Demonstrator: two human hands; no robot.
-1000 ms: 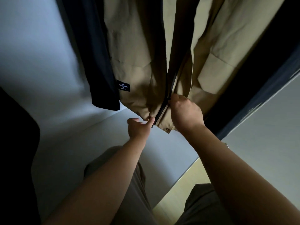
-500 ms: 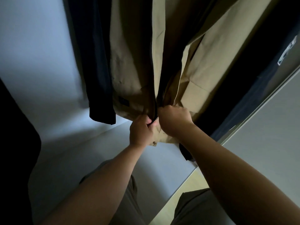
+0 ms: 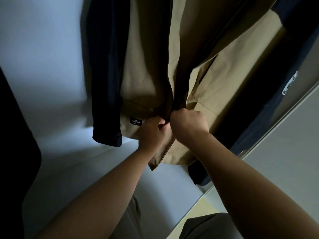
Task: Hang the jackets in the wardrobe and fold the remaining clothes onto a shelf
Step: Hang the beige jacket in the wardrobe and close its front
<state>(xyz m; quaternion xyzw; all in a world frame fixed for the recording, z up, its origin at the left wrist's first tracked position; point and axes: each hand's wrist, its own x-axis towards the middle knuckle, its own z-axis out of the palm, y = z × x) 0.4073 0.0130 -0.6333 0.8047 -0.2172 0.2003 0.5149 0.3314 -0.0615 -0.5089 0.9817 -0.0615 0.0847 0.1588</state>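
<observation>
A: Where's it hanging?
B: The tan jacket (image 3: pixel 148 66) is inside the pale-walled wardrobe (image 3: pixel 43 49), between navy garments (image 3: pixel 105 83), with its hem above the base (image 3: pixel 82 173).
A: Hands?
B: Left hand (image 3: pixel 151 133) and right hand (image 3: pixel 188 125) both clench its front edges at the zip — closer together than a second ago.

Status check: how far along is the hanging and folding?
Done, it seems: the tan jacket hangs in the wardrobe between a dark sleeve and a navy garment. In hand: the left hand and right hand pinch its front edges near the hem, apparently starting the zip. Left: no folded clothes or shelf in view, so folding cannot be judged.
</observation>
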